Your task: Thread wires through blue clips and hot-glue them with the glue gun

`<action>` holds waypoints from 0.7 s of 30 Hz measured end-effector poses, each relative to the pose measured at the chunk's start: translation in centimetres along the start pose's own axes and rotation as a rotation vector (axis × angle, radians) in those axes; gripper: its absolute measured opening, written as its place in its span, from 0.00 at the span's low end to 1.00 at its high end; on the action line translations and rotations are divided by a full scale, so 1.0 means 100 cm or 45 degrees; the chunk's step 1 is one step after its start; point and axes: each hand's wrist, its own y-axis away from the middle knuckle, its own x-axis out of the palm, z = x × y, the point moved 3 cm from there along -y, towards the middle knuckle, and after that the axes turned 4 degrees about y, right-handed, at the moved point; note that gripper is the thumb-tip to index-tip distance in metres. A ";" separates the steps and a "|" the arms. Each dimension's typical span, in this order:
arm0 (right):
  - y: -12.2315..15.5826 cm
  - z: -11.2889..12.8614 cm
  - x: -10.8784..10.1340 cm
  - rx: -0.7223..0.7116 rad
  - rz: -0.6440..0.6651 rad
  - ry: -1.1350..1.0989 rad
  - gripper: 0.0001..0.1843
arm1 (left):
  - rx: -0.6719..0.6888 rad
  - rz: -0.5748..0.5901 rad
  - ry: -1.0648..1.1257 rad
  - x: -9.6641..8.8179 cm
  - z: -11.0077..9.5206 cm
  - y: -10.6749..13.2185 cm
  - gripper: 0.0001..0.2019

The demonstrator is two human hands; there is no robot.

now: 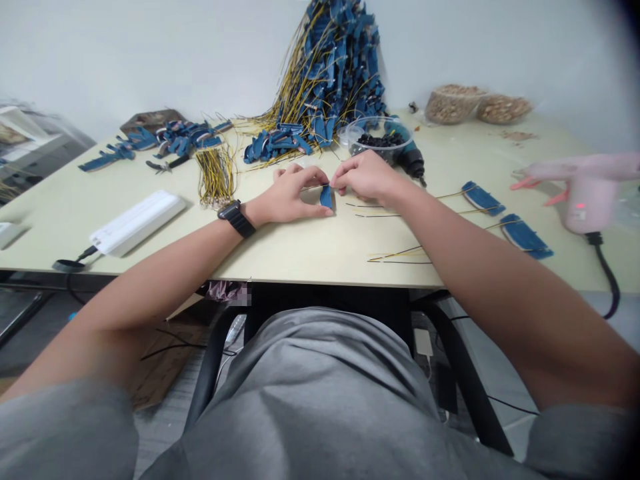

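My left hand (293, 195), with a black watch (236, 219) on its wrist, is closed in a pinch on a small blue leaf-shaped piece (326, 197) held upright on the table (280, 247). My right hand (364, 177) is closed too, its fingertips pinching a thin wire that meets the blue piece from the right. Both hands touch at the piece, just in front of a clear bowl of dark beads (380, 137).
A tall heap of blue pieces on yellow wires (330, 67) leans on the wall. More blue pieces (165, 137), a yellow wire bundle (215, 175), a white power strip (137, 221), finished pieces (525, 235), loose wires (400, 255) and a pink glue gun (585, 193) lie around.
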 end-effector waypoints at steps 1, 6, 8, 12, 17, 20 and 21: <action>0.001 0.001 0.000 0.014 0.001 -0.006 0.07 | 0.002 0.000 -0.001 0.000 0.000 0.000 0.47; 0.001 0.004 0.001 -0.040 -0.044 0.070 0.12 | 0.014 -0.005 -0.005 0.000 0.000 0.000 0.46; -0.003 0.002 0.000 -0.147 -0.070 0.165 0.12 | 0.026 -0.013 -0.003 0.000 0.000 0.000 0.45; -0.008 -0.001 -0.003 -0.349 -0.095 0.359 0.08 | 0.028 -0.019 0.000 0.000 0.001 0.000 0.46; -0.003 0.004 -0.006 -0.456 -0.106 0.512 0.08 | 0.020 -0.011 0.002 -0.001 0.002 0.000 0.45; 0.000 0.005 -0.005 -0.472 -0.109 0.560 0.05 | 0.006 -0.010 0.009 -0.001 0.003 -0.001 0.47; 0.000 0.005 -0.005 -0.474 -0.111 0.574 0.04 | 0.003 -0.013 0.011 -0.001 0.003 -0.001 0.48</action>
